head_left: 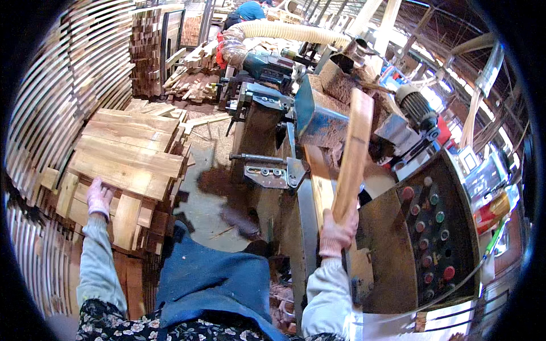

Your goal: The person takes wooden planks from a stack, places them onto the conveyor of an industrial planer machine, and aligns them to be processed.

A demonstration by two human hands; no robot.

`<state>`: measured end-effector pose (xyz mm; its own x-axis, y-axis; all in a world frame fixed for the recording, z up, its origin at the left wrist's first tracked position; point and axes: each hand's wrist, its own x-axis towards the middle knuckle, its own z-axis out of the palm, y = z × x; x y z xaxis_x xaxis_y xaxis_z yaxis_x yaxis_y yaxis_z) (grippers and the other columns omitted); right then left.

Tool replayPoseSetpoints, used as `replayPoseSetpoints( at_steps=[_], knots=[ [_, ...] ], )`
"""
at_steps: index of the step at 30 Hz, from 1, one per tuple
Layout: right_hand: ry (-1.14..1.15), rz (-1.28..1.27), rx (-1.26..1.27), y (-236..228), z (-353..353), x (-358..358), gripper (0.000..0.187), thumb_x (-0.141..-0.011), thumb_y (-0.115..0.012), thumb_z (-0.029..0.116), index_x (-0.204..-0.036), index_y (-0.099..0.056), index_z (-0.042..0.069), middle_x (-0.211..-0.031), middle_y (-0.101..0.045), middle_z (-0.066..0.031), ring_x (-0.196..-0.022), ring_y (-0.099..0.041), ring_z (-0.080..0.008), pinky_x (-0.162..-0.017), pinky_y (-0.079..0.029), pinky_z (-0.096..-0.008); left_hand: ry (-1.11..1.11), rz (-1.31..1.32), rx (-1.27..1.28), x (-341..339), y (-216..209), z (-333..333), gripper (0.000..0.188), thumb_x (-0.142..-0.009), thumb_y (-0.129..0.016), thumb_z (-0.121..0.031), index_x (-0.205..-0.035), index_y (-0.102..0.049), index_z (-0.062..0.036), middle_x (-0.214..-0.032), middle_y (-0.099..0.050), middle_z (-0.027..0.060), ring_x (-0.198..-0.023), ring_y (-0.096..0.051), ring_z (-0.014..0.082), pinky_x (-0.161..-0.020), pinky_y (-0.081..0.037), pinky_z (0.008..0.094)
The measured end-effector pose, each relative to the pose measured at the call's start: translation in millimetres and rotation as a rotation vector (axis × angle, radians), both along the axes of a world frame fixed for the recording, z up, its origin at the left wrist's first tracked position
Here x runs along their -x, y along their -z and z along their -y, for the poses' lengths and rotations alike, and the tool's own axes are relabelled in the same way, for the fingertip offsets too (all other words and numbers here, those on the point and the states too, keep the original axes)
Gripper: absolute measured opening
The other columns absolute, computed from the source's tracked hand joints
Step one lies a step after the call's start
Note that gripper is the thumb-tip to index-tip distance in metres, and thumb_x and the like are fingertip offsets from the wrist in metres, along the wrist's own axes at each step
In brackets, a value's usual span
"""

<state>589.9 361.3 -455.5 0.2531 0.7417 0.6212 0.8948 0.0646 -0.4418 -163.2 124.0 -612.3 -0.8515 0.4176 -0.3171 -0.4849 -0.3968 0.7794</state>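
My right hand [338, 230], in a pale pink glove, is closed round the lower end of a long wooden board [354, 150]. The board stands tilted, its far end raised above the machine. Beneath it, another wooden piece [319, 176] lies along the machine's metal bed [307, 213]. My left hand [99, 199], gloved the same way, rests at the near edge of a wide wooden plank [122, 165] on top of a stack of boards. Its fingers look stretched forward against the wood; their undersides are hidden. Shorter blocks [126, 219] lie beside that hand.
A control panel [435, 233] with several coloured buttons stands at right. Sawdust covers the blue machine housing [321, 111], with a motor [419, 105] behind. A ribbed hose [290, 31] crosses the back. Wood slats [68, 85] line the left. Far off, a person in blue [250, 11] bends over.
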Motion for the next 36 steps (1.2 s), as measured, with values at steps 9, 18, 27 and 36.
replayPoseSetpoints(
  at_steps=[9, 18, 27, 36],
  knots=[
    [-0.237, 0.199, 0.174, 3, 171, -56, 0.099, -0.064, -0.094, 0.026, -0.152, -0.054, 0.007, -0.136, -0.064, -0.0221, -0.116, -0.064, -0.0435, -0.100, -0.054, -0.0519, 0.001, -0.038, -0.038, 42, -25, -18, 0.042, -0.102, -0.075, -0.028, -0.137, -0.066, -0.0066, -0.132, -0.070, 0.0084, -0.118, -0.066, 0.0234, -0.096, -0.059, 0.0381],
    [-0.387, 0.418, 0.253, -32, 212, -77, 0.060, -0.071, -0.083, 0.024, -0.126, -0.066, 0.005, -0.120, -0.065, -0.0215, -0.109, -0.063, -0.0436, -0.093, -0.052, -0.0536, 0.129, -0.717, 0.461, 130, 11, -52, 0.045, -0.104, -0.065, -0.031, -0.144, -0.062, -0.0106, -0.144, -0.064, 0.0134, -0.128, -0.062, 0.0329, -0.111, -0.048, 0.0553],
    [-0.437, 0.363, 0.104, 6, 8, -19, 0.045, -0.080, -0.081, 0.013, -0.124, -0.073, 0.007, -0.128, -0.069, -0.0210, -0.120, -0.064, -0.0420, -0.104, -0.051, -0.0503, 0.115, 0.052, -0.121, -80, -105, -92, 0.043, -0.091, -0.085, -0.027, -0.129, -0.071, -0.0121, -0.131, -0.069, 0.0083, -0.119, -0.064, 0.0255, -0.110, -0.048, 0.0464],
    [-0.843, 0.530, 0.130, -87, 106, 124, 0.106, -0.057, -0.097, 0.029, -0.151, -0.054, 0.006, -0.144, -0.058, -0.0329, -0.130, -0.058, -0.0505, -0.111, -0.048, -0.0548, 0.675, -0.168, -0.091, -365, -177, -148, 0.054, -0.087, -0.087, -0.026, -0.128, -0.070, 0.0040, -0.112, -0.078, 0.0113, -0.095, -0.074, 0.0218, -0.093, -0.059, 0.0372]
  ],
)
